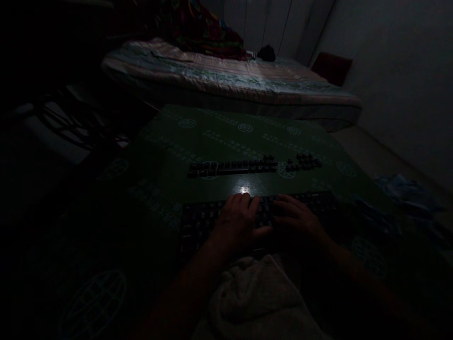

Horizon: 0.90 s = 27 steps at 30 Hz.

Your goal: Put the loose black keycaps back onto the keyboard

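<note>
A black keyboard [201, 222] lies on a green printed surface [159, 174] in dim light. Over its middle rests my left hand [239, 219], fingers stretched forward and thumb out to the right. My right hand [299, 219] lies across the right half, with its fingers extended toward the left hand; its lower part is lost in shadow. Neither hand appears to grip anything. Behind the keyboard, black keycaps [231, 167] are lined up in rows, and a smaller cluster of keycaps [307, 161] sits to their right.
Beyond the green surface stands a bed [226, 78] with a dark patterned blanket [212, 35]. A beige cloth [262, 297] is close to my body, below the keyboard. Bluish crumpled fabric [403, 189] lies at the right. A pale wall [406, 71] rises on the right.
</note>
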### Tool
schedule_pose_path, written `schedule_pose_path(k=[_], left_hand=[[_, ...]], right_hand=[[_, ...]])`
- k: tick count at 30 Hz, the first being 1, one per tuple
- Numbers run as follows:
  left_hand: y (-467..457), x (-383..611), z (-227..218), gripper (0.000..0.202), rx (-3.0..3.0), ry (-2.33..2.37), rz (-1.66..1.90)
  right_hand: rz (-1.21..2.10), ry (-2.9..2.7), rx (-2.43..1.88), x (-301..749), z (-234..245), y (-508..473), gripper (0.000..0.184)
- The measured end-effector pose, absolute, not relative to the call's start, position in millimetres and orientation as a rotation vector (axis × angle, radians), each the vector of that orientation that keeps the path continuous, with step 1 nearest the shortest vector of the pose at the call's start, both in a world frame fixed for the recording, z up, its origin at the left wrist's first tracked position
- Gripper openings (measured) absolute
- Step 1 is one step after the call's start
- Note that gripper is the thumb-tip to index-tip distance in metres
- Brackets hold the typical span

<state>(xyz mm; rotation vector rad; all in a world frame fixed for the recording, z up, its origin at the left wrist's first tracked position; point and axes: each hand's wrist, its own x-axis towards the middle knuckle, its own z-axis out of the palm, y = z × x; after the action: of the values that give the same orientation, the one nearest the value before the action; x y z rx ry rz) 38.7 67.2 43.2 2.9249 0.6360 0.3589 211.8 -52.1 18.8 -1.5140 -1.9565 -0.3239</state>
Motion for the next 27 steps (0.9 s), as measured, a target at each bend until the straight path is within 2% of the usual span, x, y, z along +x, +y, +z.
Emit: schedule_pose_path(k=[27], left_hand=[[66.3,39.5,45.7,0.059,2.898,0.647,0.338]], right_hand=[[-0.359,-2.021,-1.531,207.5,19.4,-54.6,0.021]])
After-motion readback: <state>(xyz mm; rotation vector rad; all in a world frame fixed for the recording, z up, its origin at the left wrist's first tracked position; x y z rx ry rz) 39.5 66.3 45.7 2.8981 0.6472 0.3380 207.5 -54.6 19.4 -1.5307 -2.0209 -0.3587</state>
